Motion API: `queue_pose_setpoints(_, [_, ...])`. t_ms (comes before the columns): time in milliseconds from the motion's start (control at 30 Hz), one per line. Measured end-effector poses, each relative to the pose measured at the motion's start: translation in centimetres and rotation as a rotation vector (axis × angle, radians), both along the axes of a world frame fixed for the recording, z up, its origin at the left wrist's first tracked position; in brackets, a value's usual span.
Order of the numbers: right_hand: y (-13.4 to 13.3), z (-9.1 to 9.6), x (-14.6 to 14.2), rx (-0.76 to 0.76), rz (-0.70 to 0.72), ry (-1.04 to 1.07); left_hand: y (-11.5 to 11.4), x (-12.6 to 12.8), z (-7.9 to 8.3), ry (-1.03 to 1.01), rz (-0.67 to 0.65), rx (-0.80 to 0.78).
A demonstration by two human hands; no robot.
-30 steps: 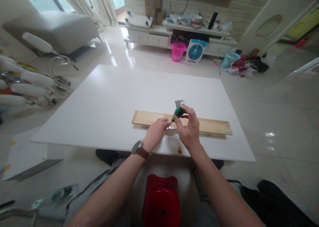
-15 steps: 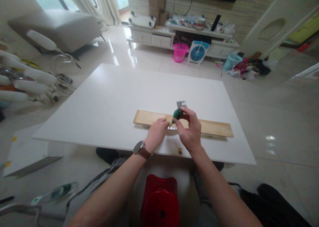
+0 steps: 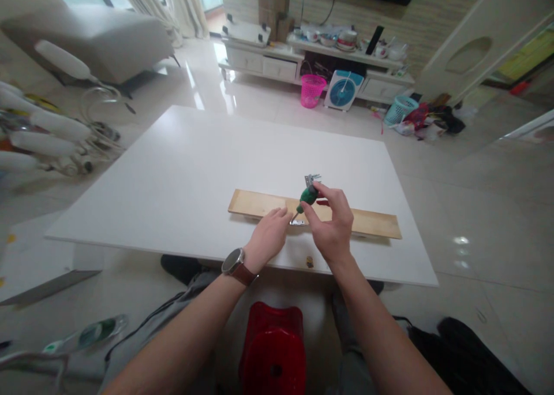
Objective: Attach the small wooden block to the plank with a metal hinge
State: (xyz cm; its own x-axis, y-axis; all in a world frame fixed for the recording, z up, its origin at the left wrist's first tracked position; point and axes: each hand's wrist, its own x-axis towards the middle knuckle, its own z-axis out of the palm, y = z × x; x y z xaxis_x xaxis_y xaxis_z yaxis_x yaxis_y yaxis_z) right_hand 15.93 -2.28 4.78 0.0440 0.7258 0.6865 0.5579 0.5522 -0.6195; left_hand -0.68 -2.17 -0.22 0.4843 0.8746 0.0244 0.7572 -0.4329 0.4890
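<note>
Right now, in the head view, the person's right hand [image 3: 333, 222] is closed around the handle of a green screwdriver [image 3: 309, 195], which tilts over a long wooden board [image 3: 376, 223]. Its shaft slants down toward a small metal plate [image 3: 297, 223] at the board's near edge; from where I stand the tip is too small for me to say whether it touches. The left hand [image 3: 269, 233], a round watch [image 3: 234, 261] on its wrist, lies over the near edge with fingers on the wood, just beside the plate; I can't tell whether it grips anything.

The board lies lengthwise on a big white table [image 3: 208, 164], near the person's side. Just beyond it sits a cluster of metal pieces [image 3: 309, 180], and a little brownish object [image 3: 309, 262] rests close to the table's near edge. Below that edge stands a red stool [image 3: 274, 349].
</note>
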Motion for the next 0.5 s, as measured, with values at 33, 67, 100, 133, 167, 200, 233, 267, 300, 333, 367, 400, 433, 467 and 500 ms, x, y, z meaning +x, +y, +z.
queue_pose_setpoints(33, [0.0, 0.0, 0.0, 0.007, 0.016, -0.005, -0.1, -0.1, 0.1, 0.005, -0.005, -0.013])
queue_pose_setpoints(67, [-0.1, 0.0, 0.0, 0.014, 0.036, -0.012, -0.1, -0.2, 0.1, 0.004, -0.003, -0.027])
queue_pose_setpoints(100, [-0.1, 0.0, 0.0, 0.019, 0.055, -0.019, -0.1, -0.3, 0.1, 0.002, 0.003, -0.041])
queue_pose_setpoints(133, [-0.1, 0.0, -0.1, 0.022, 0.070, -0.029, -0.1, -0.4, 0.1, -0.001, 0.010, -0.052])
queue_pose_setpoints(167, [-0.1, 0.0, -0.1, 0.022, 0.081, -0.040, -0.1, -0.4, 0.2, -0.001, 0.014, -0.058])
queue_pose_setpoints(200, [-0.1, 0.1, -0.1, 0.020, 0.090, -0.049, 0.0, -0.3, 0.2, 0.001, 0.012, -0.060])
queue_pose_setpoints(233, [-0.1, 0.1, -0.1, 0.018, 0.093, -0.053, 0.0, -0.3, 0.3, 0.007, 0.010, -0.054])
queue_pose_setpoints(267, [-0.1, 0.1, -0.1, 0.017, 0.093, -0.052, 0.1, -0.2, 0.3, 0.016, 0.016, -0.043])
queue_pose_setpoints(300, [-0.1, 0.2, -0.1, 0.019, 0.093, -0.051, 0.1, -0.1, 0.3, 0.029, 0.033, -0.029])
queue_pose_setpoints(333, [-0.1, 0.2, -0.2, 0.023, 0.091, -0.048, 0.1, 0.1, 0.3, 0.044, 0.057, -0.013])
queue_pose_setpoints(367, [-0.2, 0.2, -0.1, 0.026, 0.089, -0.047, 0.1, 0.2, 0.2, 0.057, 0.080, 0.004])
queue_pose_setpoints(400, [-0.2, 0.2, -0.1, 0.030, 0.085, -0.048, 0.2, 0.4, 0.0, 0.065, 0.099, 0.020])
queue_pose_setpoints(433, [-0.2, 0.1, -0.1, 0.033, 0.082, -0.052, 0.2, 0.5, -0.1, 0.067, 0.110, 0.035])
queue_pose_setpoints(467, [-0.2, 0.1, -0.1, 0.036, 0.080, -0.055, 0.3, 0.7, -0.3, 0.064, 0.114, 0.047])
queue_pose_setpoints(500, [-0.2, 0.0, 0.0, 0.042, 0.079, -0.057, 0.4, 0.8, -0.5, 0.062, 0.114, 0.056])
